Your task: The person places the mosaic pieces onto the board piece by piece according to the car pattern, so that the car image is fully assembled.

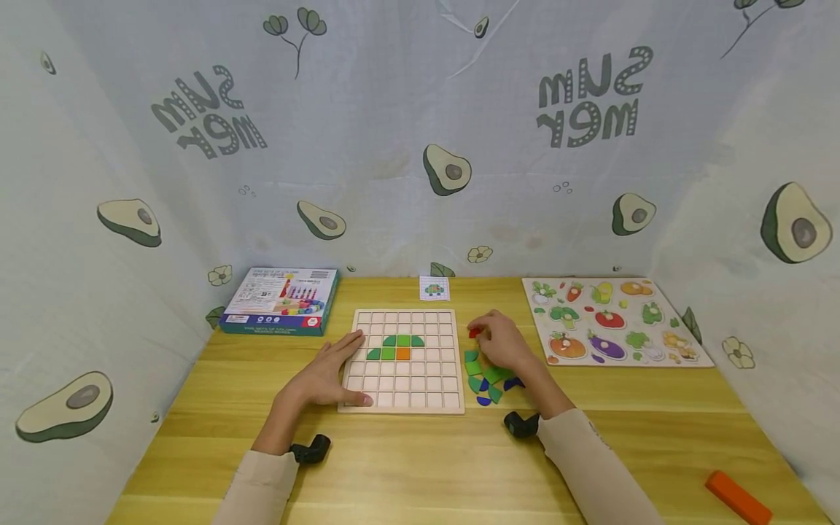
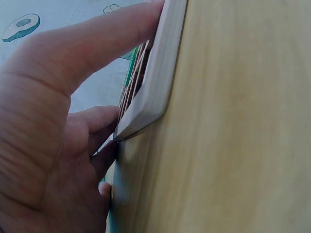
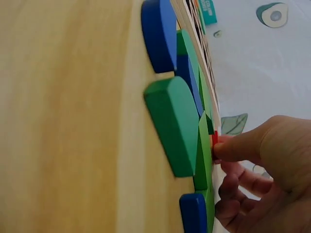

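A wooden grid board lies flat on the table, with green pieces and an orange square in its upper cells. My left hand rests on the board's left side, fingers spread and thumb at the near edge. In the left wrist view, the straight thumb lies along the board's rim. Right of the board, my right hand pinches a small red piece between thumb and fingertips. Loose green pieces and blue pieces lie below that hand. The red piece's full shape is hidden.
A small pattern card stands behind the board. At the back left lies a boxed toy set; at the right is a vegetable puzzle board. An orange block lies near the right front. A printed curtain surrounds the table.
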`<state>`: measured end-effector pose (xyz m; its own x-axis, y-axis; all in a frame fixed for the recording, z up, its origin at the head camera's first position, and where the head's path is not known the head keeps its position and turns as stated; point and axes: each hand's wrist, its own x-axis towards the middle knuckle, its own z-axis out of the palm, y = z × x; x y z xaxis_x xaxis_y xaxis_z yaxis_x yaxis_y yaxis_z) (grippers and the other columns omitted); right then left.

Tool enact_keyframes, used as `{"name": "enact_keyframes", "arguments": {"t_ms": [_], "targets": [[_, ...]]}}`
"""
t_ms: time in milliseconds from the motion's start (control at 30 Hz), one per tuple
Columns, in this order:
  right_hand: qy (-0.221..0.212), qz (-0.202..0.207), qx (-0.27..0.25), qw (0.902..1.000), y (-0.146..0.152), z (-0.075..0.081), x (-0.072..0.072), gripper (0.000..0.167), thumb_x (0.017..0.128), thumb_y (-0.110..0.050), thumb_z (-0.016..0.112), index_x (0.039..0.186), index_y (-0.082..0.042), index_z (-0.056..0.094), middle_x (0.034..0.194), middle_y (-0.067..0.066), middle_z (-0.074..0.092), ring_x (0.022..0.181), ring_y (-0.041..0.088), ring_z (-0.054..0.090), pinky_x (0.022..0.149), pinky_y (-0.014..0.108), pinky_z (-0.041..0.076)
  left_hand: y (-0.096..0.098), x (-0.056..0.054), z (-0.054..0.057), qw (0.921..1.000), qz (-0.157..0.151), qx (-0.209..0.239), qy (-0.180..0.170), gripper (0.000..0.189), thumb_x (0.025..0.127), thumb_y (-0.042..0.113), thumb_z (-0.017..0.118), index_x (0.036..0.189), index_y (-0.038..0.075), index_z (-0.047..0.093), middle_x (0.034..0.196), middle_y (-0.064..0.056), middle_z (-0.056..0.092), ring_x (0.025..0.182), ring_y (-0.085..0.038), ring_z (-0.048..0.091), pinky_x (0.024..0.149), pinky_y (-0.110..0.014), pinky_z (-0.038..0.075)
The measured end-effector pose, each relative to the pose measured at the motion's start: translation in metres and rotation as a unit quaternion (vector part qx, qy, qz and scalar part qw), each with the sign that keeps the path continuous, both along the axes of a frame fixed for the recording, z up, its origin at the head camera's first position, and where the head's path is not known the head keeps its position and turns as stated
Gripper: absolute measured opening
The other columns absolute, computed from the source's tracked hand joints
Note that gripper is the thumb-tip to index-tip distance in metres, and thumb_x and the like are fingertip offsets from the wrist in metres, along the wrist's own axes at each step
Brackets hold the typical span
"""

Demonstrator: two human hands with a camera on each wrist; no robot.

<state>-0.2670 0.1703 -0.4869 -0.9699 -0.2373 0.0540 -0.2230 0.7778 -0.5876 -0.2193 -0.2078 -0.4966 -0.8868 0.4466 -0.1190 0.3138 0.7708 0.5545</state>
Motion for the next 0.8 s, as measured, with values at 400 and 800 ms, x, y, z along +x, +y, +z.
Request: {"name": "enact_keyframes", "arguments": {"t_ms": [400, 800], "targets": [[-0.033, -0.044, -0.028, 0.9981, 0.016, 0.0, 0.005, 0.023, 0.097, -0.02, 0.07, 0.113, -0.004, 0.073, 0.093, 0.009, 0.066, 0.078, 0.021, 0.055, 0.069, 0.03, 0.048, -0.002, -0.001, 0.0, 1.0, 0.0, -0.004, 0.001, 0.124, 0.069, 0.063, 0.085, 0.165, 0.014, 0.025, 0.173, -0.006, 0.02, 0.159, -0.035, 0.02, 0.13, -0.06, 0.006], [-0.024, 0.016, 0.006, 0.9996, 0.024, 0.006, 0.011, 0.026, 0.096, -0.011, 0.068, 0.12, -0.004, 0.073, 0.106, 0.013, 0.064, 0.093, 0.025, 0.059, 0.085, 0.044, 0.053, -0.001, -0.001, -0.001, 1.0, -0.005, -0.006, 0.002, 0.124, 0.07, 0.063, 0.085, 0.165, 0.013, 0.024, 0.173, -0.007, 0.02, 0.159, -0.034, 0.02, 0.13, -0.06, 0.006]]}}
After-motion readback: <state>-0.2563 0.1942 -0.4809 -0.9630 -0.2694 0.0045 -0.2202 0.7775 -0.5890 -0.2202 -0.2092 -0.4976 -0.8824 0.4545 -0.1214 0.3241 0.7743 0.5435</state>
